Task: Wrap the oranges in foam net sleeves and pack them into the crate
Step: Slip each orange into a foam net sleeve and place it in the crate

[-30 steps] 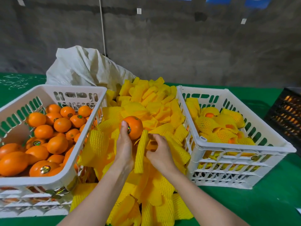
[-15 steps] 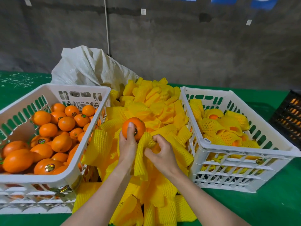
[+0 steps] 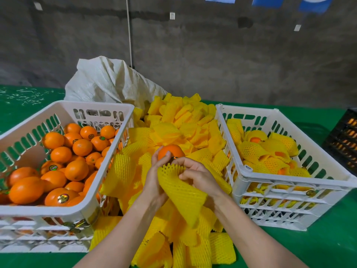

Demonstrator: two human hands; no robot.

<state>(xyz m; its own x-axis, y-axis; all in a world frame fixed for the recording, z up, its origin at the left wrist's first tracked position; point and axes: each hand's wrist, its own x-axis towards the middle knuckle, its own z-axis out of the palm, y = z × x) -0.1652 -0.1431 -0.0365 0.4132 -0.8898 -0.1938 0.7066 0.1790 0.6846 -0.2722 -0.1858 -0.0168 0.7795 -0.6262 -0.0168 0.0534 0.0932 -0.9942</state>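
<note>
In the head view, your left hand [image 3: 156, 183] grips the orange [image 3: 171, 150], fingers [image 3: 167, 155] curled round it, over the sleeve pile [image 3: 183, 117] between both crates. Your right hand [image 3: 198, 175] pinches the foam net sleeve [image 3: 180, 190] at its mouth, touching the fruit. Stretch that mouth wide and pull evenly to avoid snagging. The green surface [image 3: 309, 248] carries the supply crate [image 3: 48, 211] left and the packing crate [image 3: 286, 181] right; a white sack [image 3: 108, 84] and grey wall [image 3: 212, 55] lie far.

— On the table [image 3: 328, 244], leftmost?
— Left crate [image 3: 63, 211]; holds loose oranges [image 3: 77, 169].
— Middle?
— Heap of foam sleeves [image 3: 193, 128], lying between both crates, with a sack [image 3: 108, 82] behind.
— Right?
— Right crate [image 3: 289, 182]; holds wrapped oranges [image 3: 249, 149]. Further right, at the edge of view, a far crate [image 3: 345, 136].
</note>
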